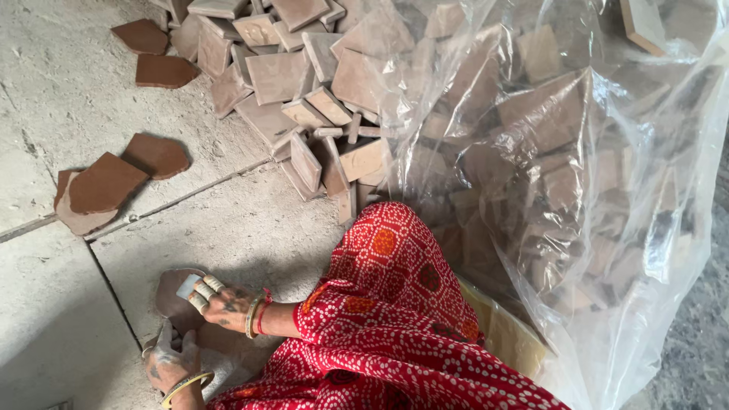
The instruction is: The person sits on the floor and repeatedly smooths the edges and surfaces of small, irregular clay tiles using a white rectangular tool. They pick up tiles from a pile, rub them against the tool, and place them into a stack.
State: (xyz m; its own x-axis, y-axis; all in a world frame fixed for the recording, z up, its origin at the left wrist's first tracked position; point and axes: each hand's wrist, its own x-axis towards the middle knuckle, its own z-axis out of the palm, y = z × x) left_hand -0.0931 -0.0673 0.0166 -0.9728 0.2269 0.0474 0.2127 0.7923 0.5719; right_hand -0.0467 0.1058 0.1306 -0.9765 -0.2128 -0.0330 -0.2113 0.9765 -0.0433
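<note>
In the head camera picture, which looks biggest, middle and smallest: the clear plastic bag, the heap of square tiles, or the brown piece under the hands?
1. Clear plastic bag, biggest, though it may be nearer the camera.
2. Heap of square tiles.
3. Brown piece under the right hand and left hand, smallest; partly hidden.

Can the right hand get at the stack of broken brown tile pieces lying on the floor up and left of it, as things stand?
Probably yes: bare floor lies between the right hand and the broken tile pieces, nothing blocking. But that hand now presses a rounded brown piece.
</note>
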